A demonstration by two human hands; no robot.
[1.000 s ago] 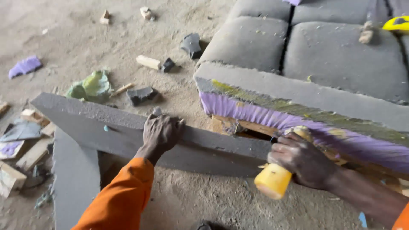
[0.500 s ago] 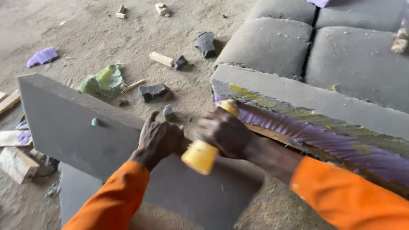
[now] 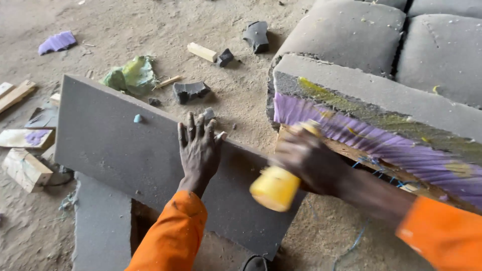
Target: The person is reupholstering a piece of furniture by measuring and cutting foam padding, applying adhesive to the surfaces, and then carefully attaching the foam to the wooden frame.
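Foam sheet point(image 3: 125, 150) lies grey and flat across the sandy floor point(image 3: 125, 30), nearest me — I'd keep it pinned firmly. My left hand point(image 3: 198, 148) presses its upper edge, fingers spread; my right hand point(image 3: 309, 163), blurred, grips a yellow-handled tool point(image 3: 275, 188) beside the sofa frame point(image 3: 381, 105) — fingers wrapped shut

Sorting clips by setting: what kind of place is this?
Probably an upholstery workshop: a padded grey sofa frame lies on a dusty floor strewn with wood offcuts; the left hand presses a grey board.

left hand point(image 3: 198, 145) flat on grey panel point(image 3: 115, 145) — right hand point(image 3: 309, 160) grips yellow bottle point(image 3: 275, 188).
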